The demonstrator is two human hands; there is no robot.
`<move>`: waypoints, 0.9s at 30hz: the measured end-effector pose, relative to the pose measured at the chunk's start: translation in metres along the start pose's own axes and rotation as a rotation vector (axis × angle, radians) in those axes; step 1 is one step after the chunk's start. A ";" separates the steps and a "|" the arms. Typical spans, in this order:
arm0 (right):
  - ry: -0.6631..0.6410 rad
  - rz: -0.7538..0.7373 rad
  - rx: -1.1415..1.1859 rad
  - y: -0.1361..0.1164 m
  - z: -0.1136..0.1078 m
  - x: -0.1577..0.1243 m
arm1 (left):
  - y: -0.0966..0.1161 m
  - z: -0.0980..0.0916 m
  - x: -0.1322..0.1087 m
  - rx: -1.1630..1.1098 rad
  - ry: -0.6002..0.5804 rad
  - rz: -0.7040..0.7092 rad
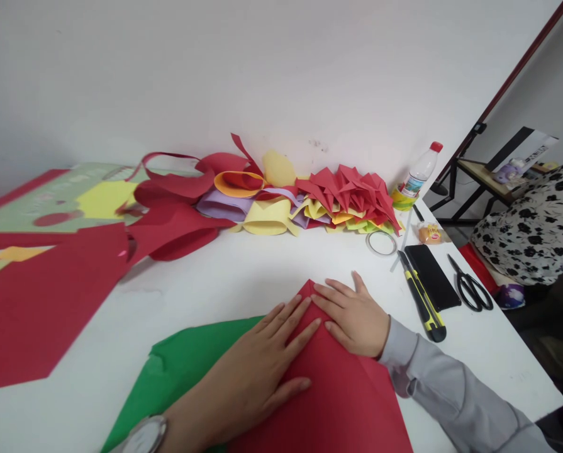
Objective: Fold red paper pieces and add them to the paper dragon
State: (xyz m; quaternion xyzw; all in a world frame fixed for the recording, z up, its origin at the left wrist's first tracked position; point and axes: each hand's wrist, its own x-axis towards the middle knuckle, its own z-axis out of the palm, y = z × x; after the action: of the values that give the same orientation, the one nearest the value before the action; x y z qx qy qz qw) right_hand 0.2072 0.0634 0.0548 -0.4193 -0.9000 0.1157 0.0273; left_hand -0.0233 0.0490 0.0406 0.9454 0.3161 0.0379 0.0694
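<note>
A folded sheet of red paper lies on the white table in front of me, its pointed corner facing away. My left hand, with a watch on the wrist, rests flat on the red paper's left side, fingers stretched toward the tip. Across from it, my right hand presses on the right edge near the same tip, fingers spread. The fingertips of both hands nearly meet just below the point. Under the left forearm and partly beneath the red sheet is green paper.
Along the wall sit red folded paper pieces and curled coloured paper. Large red sheets cover the left side. At right lie a utility knife, black phone, scissors, tape roll and bottle. A person is beyond the table.
</note>
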 end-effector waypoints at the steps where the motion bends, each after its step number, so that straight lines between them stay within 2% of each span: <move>1: 0.001 0.003 0.004 0.000 -0.001 0.001 | 0.001 -0.001 0.000 -0.004 -0.008 -0.011; 11: 0.065 0.019 -0.102 -0.006 -0.003 0.018 | 0.003 -0.003 0.001 -0.035 -0.004 -0.004; 15: 0.127 0.088 -0.150 -0.007 -0.004 0.020 | 0.003 -0.005 0.001 -0.035 -0.011 -0.006; 20: 0.105 0.101 -0.169 -0.007 -0.002 0.020 | 0.003 -0.004 0.001 -0.044 -0.011 -0.007; 27: 0.132 0.237 -0.166 0.000 -0.001 0.026 | 0.003 -0.005 0.001 -0.055 0.008 -0.006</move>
State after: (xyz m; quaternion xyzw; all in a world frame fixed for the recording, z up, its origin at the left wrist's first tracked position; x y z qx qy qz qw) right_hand 0.1899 0.0833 0.0546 -0.5301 -0.8469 0.0155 0.0381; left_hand -0.0211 0.0473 0.0458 0.9421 0.3179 0.0504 0.0941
